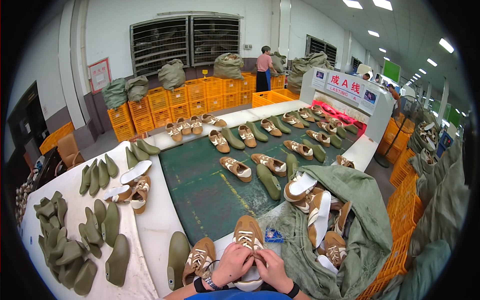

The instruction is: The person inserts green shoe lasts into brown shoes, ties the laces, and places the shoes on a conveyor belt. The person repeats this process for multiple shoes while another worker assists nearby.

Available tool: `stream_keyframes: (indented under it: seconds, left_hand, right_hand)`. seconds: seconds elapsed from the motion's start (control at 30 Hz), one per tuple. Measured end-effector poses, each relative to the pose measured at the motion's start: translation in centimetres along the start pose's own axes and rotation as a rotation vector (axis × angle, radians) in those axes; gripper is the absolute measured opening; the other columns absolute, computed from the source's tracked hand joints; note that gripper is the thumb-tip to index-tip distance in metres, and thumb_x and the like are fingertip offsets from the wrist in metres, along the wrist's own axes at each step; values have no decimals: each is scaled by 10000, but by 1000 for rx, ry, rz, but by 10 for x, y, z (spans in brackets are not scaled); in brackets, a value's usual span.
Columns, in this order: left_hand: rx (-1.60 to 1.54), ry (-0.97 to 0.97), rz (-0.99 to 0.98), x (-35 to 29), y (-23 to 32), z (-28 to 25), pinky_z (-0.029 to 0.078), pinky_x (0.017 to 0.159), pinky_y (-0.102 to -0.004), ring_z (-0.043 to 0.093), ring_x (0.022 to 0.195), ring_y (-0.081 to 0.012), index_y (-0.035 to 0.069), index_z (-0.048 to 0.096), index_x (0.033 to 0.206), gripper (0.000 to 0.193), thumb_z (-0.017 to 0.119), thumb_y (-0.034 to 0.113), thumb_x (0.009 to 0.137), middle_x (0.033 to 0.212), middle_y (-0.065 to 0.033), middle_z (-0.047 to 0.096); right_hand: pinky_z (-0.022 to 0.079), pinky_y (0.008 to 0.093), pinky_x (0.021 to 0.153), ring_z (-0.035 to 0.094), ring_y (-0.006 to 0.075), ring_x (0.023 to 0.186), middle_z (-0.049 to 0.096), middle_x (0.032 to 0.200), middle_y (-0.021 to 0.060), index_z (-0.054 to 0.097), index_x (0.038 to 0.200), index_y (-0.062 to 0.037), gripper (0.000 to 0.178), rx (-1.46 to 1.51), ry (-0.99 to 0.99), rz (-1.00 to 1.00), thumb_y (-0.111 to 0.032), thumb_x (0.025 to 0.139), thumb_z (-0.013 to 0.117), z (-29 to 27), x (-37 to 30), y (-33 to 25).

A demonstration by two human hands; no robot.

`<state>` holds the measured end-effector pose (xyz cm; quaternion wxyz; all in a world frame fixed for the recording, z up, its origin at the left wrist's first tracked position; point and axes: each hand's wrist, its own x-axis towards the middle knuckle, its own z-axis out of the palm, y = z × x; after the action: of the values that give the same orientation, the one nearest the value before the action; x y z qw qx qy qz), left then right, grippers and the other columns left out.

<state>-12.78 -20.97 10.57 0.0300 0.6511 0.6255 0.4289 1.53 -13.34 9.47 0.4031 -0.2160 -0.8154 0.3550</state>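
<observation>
A brown sneaker with white stripes and laces (248,231) stands toe-away at the near edge, right in front of me. My left hand (233,262) and my right hand (272,266) meet over its opening, fingers pinched together at the lower end of the lacing. Exactly what the fingertips grip, laces or tongue, is hidden. Close by my left wrist is another brown sneaker (200,257), and beyond it an olive-green shoe last (178,260) lies on the white ledge. A green woven sack (367,220) to my right spills several sneakers (334,247).
Sneakers and lasts stand in loose rows on the green conveyor belt (200,205). More lasts (117,260) are heaped on the white table (140,250) at left. Orange crates (405,215) flank the right side; others line the back wall, where a person (264,65) stands.
</observation>
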Motion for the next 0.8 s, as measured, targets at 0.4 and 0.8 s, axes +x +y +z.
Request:
stream_keyframes:
  seconds: [0.4, 0.8]
  left_hand:
    - [-267, -270, 59, -5, -16, -12, 293, 1014, -479, 538, 936, -220, 104, 607, 792, 82, 557, 41, 777, 817, -29, 563]
    - [-141, 23, -65, -4, -9, -15, 448, 939, -401, 533, 1117, -353, 24, 577, 1078, 368, 624, -8, 715, 1096, -160, 593]
  right_hand:
    - [525, 346, 692, 647, 306, 784, 654, 884, 172, 640, 972, 14, 198, 62, 67, 162, 11, 778, 603, 6, -2, 9]
    - [500, 369, 710, 611, 328, 815, 621, 895, 163, 632, 1000, -15, 239, -42, 94, 12, 13, 765, 598, -1, 4, 4]
